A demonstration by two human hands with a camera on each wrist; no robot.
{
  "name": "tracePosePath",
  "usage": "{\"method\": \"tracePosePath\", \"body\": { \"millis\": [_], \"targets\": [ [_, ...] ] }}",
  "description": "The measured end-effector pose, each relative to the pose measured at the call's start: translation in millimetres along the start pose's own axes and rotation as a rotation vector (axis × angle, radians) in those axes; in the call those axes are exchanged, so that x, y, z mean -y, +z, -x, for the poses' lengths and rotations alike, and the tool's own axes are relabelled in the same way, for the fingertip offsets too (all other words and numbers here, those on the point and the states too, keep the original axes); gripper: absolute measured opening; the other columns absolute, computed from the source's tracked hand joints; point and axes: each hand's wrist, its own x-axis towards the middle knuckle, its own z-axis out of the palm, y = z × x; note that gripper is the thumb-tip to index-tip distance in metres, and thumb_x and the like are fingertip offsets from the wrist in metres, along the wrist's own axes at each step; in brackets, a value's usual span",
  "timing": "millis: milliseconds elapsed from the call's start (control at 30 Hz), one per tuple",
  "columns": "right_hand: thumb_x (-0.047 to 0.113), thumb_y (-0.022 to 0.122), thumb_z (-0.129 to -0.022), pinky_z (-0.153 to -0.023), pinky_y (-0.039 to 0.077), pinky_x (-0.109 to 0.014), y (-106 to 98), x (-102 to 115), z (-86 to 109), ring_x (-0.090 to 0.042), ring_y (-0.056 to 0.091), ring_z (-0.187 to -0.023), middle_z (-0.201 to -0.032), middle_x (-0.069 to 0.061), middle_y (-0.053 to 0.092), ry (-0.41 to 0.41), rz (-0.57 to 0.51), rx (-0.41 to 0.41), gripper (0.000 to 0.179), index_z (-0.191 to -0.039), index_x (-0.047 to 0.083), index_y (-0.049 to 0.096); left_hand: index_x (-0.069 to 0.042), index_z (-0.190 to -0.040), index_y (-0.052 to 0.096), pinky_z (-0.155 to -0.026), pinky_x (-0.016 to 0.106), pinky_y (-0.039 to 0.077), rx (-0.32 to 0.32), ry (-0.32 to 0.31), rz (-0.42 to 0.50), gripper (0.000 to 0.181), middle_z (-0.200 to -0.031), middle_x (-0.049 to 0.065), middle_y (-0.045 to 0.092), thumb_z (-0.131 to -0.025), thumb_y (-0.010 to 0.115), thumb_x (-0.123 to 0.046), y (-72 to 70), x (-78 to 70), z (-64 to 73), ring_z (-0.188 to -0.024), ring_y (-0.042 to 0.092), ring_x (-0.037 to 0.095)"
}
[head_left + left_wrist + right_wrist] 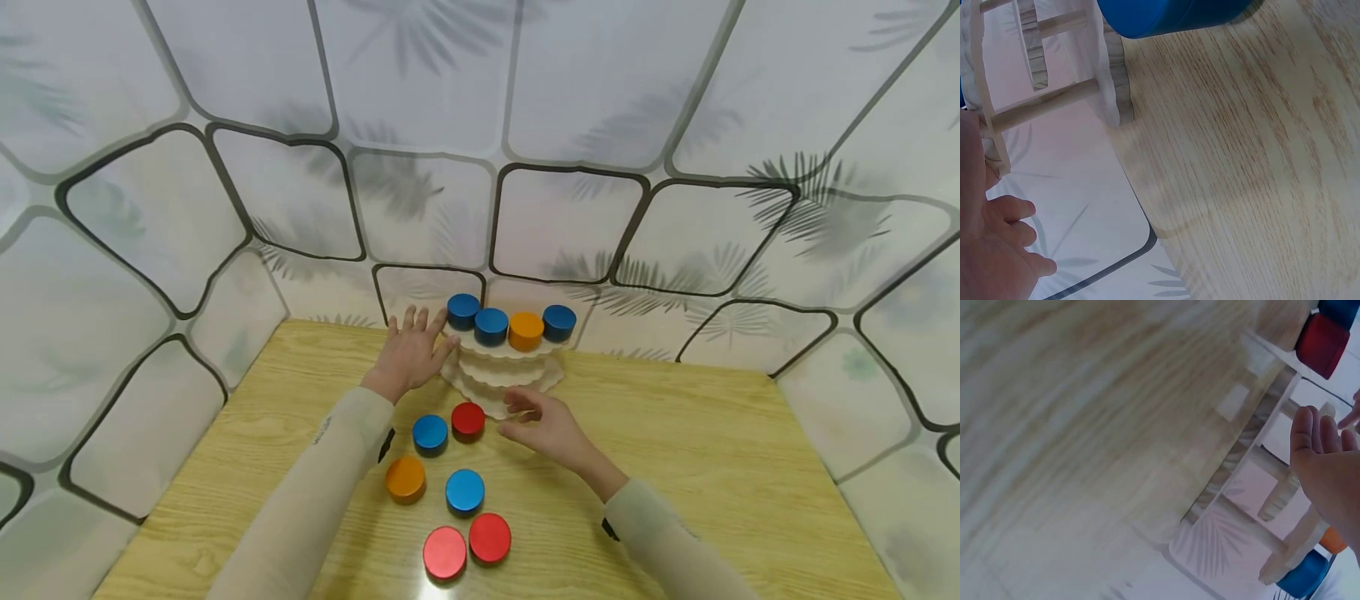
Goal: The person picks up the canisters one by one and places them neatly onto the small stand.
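A pale wooden stand with scalloped tiers (500,369) stands against the back wall. Its top tier bears three blue round lids (491,326) and an orange round lid (527,331). My left hand (410,350) is at the left end of that tier, fingers spread, thumb at the tier's edge and forefinger beside the leftmost blue lid. At the stand's lower front right is my right hand (551,427), loosely bent and holding nothing. Close to its thumb, a red lid (468,422) sits on the table. In the right wrist view the right hand (1329,462) overlaps the stand's tiers (1297,540).
More lids are spread over the wooden table (675,467) before the stand: a blue one (431,435), an orange one (406,479), another blue one (465,492) and two red ones (490,538) nearest me. A patterned cloth wall (570,221) encloses the table's back and sides.
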Motion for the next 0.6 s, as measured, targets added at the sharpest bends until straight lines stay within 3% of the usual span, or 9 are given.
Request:
{"method": "tracePosePath", "body": {
  "millis": [300, 600],
  "targets": [
    [0.023, 0.081, -0.095, -0.104, 0.057, -0.049, 19.9, -2.8, -5.1, -0.031, 0.068, -0.120, -0.139, -0.016, 0.068, -0.005, 0.033, 0.065, 0.059, -0.146, 0.003, 0.060, -0.014, -0.170, 0.021, -0.128, 0.071, 0.009, -0.003, 0.003, 0.015, 0.071, -0.172, 0.027, 0.024, -0.113, 0.030, -0.056, -0.2, 0.5, 0.4, -0.162, 0.011, 0.049],
    [0.024, 0.081, -0.094, -0.103, 0.057, -0.047, 31.8, -0.7, -11.3, -0.028, 0.070, -0.116, -0.136, -0.011, 0.070, -0.013, 0.059, 0.077, 0.059, -0.146, 0.005, 0.061, -0.015, -0.170, 0.023, -0.128, 0.071, 0.011, -0.019, -0.001, 0.017, 0.069, -0.172, 0.024, 0.027, -0.114, 0.027, -0.055, -0.5, 0.5, -1.8, -0.162, 0.013, 0.048]
  ]
}}
